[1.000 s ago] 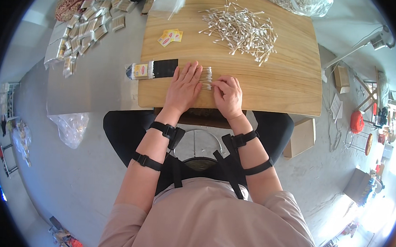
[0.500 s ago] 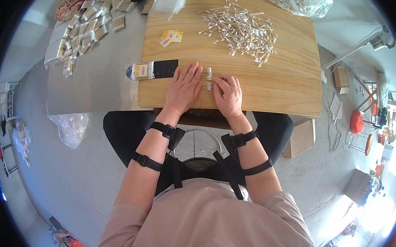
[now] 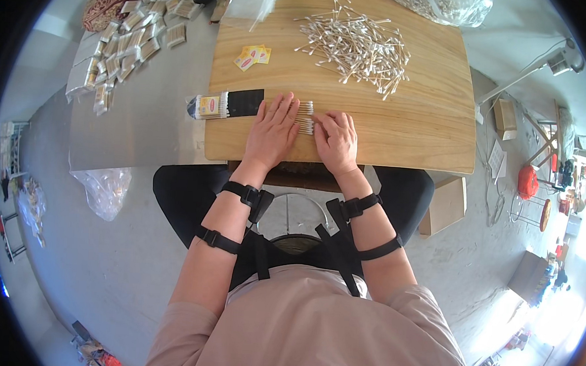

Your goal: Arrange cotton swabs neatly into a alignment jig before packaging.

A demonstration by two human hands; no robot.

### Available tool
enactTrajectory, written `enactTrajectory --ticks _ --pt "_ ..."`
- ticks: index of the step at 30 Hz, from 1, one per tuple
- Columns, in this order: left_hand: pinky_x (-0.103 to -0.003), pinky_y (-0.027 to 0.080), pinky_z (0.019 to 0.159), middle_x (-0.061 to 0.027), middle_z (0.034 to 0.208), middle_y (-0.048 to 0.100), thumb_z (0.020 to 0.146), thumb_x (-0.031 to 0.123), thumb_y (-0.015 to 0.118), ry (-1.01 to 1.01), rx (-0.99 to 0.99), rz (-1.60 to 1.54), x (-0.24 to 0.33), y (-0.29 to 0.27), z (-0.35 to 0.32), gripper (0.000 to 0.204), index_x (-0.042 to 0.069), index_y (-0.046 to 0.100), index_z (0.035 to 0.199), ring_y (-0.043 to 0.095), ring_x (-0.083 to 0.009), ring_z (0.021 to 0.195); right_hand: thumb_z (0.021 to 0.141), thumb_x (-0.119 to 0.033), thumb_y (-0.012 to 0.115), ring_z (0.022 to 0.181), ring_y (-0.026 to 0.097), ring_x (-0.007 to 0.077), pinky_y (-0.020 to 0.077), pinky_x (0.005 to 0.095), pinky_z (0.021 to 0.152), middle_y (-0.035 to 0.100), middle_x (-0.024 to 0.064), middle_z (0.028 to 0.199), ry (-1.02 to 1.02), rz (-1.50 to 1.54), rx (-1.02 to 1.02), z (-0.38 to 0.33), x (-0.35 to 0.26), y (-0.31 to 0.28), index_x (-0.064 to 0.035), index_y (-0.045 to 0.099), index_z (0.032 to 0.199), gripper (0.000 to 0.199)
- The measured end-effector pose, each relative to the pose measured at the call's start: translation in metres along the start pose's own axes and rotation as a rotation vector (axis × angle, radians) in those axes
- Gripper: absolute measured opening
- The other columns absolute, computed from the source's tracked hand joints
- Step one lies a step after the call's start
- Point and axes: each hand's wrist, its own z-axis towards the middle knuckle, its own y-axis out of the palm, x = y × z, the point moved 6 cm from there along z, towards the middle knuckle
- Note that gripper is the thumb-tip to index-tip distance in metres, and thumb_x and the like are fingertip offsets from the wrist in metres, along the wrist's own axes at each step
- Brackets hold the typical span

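Observation:
My left hand lies flat, fingers stretched out together, over a row of cotton swabs on the wooden table. The white tips of the row show past its right side; the rest is under the hand. At those tips, the bent fingers of my right hand are drawn together in a pinch on the swab ends; how many they grip is hidden. Left of my left hand is a black strip. Against it lies a clear pack of cotton swabs with a yellow label, reaching over the table's left edge.
A loose heap of cotton swabs lies farther back. Several yellow cards and clear plastic bags are at the back left. Filled swab packs crowd the grey side table. A large bag of swabs stands back right.
My right hand has shifted very slightly left, its fingertips closer against the swab ends. My left hand stays flat in place.

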Motion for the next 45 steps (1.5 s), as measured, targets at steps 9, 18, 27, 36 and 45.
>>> enactTrajectory --ticks 9,18,27,36,45 --pt "-0.048 0.024 0.119 -0.0083 0.154 0.04 0.1 0.031 0.049 0.004 0.007 0.001 0.0 0.0 -0.001 0.053 0.009 0.043 0.148 0.037 -0.0248 0.143 0.082 -0.012 0.068 0.095 0.059 0.0312 0.0498 0.0413 0.086 0.061 0.0094 0.097 0.039 -0.053 -0.011 0.001 0.0 0.003 -0.0101 0.071 0.102 0.02" --pt "-0.048 0.024 0.119 -0.0077 0.155 0.039 0.1 0.032 0.048 0.002 0.008 0.006 0.0 0.001 0.0 0.053 0.009 0.043 0.148 0.035 -0.024 0.144 0.084 -0.014 0.067 0.094 0.059 0.0312 0.0492 0.0423 0.085 0.061 0.0089 0.096 0.084 -0.066 -0.006 0.004 0.0 0.007 -0.012 0.072 0.103 0.02" --pt "-0.048 0.025 0.119 -0.0077 0.154 0.041 0.099 0.033 0.05 -0.003 0.015 -0.021 -0.001 0.0 -0.001 0.053 0.009 0.045 0.146 0.036 -0.0248 0.143 0.085 -0.015 0.067 0.09 0.06 0.0311 0.0504 0.0423 0.081 0.062 0.0089 0.09 0.091 -0.075 0.033 0.02 0.011 0.01 -0.0126 0.073 0.097 0.014" --pt "-0.048 0.026 0.118 -0.0098 0.154 0.04 0.102 0.032 0.047 0.012 0.019 0.003 0.0 -0.001 -0.001 0.05 0.009 0.046 0.146 0.037 -0.0265 0.143 0.086 -0.018 0.066 0.086 0.066 0.0326 0.0537 0.044 0.074 0.066 0.0096 0.092 0.167 -0.059 -0.37 0.064 0.028 0.03 -0.0123 0.069 0.09 0.008" --pt "-0.049 0.025 0.118 -0.0099 0.155 0.038 0.102 0.031 0.045 0.011 0.02 0.032 0.001 0.0 -0.001 0.05 0.009 0.044 0.147 0.035 -0.0262 0.144 0.088 -0.019 0.061 0.095 0.066 0.0341 0.0528 0.0458 0.081 0.068 0.0108 0.1 0.245 -0.211 -0.442 0.081 0.049 0.025 -0.0114 0.067 0.096 0.013"
